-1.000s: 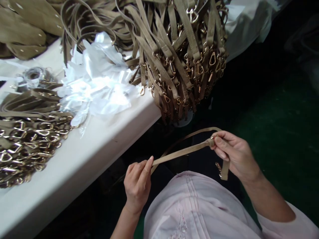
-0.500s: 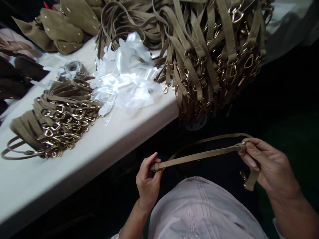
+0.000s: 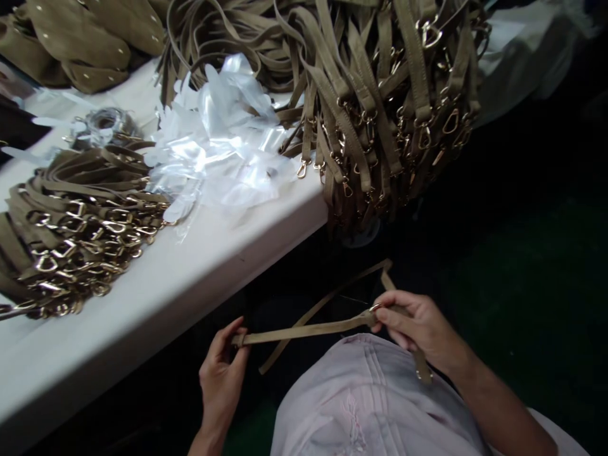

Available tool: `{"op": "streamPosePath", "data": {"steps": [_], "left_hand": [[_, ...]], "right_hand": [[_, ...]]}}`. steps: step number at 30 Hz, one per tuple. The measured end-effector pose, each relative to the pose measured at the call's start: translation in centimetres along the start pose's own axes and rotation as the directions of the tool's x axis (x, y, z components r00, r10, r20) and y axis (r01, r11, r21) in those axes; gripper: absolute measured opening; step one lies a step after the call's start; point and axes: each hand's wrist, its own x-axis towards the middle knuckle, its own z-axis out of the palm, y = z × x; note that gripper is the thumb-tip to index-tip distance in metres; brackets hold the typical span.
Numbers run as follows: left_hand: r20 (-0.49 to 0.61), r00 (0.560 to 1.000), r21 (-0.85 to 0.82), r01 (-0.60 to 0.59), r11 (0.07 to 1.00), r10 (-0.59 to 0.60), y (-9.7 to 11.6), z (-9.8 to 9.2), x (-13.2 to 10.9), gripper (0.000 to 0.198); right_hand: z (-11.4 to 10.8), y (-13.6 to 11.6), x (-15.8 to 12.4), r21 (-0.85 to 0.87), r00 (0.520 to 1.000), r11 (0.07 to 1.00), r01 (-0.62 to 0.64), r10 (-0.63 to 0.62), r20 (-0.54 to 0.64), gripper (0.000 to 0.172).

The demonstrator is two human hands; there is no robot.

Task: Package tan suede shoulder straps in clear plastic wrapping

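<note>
An olive-brown bag strap (image 3: pixel 304 330) stretches between my two hands in front of my body, off the table's edge. My left hand (image 3: pixel 223 367) pinches its left end, with thumb and fingers closed on a keeper loop. Near a gold metal ring, my right hand (image 3: pixel 411 323) grips the other end, and a short tail with a metal fitting hangs below that palm. A second length of the same strap loops behind, crossing under the taut part and hanging free. The fittings inside my right fingers are partly hidden.
A white-covered table (image 3: pixel 266 253) runs diagonally ahead. On it lie finished-looking straps with gold clasps (image 3: pixel 90 240), clear plastic pieces (image 3: pixel 223 145), a roll of grey material (image 3: pixel 104 126) and studded brown pieces (image 3: pixel 90 38). Many more straps (image 3: pixel 370 114) hang over its right corner.
Both hands have moved left and slightly down in view, closer together. The strap's rear loop has dropped and now crosses beneath the taut length. The camera view has shifted slightly right.
</note>
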Motion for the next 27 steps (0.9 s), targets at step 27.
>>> {"op": "streamPosePath", "data": {"steps": [27], "left_hand": [[0.285, 0.753, -0.300, -0.518, 0.801, 0.594, 7.6, 8.3, -2.6, 0.041]], "right_hand": [[4.9, 2.1, 1.8, -0.082, 0.984, 0.997, 0.010, 0.005, 0.178, 0.041]]}}
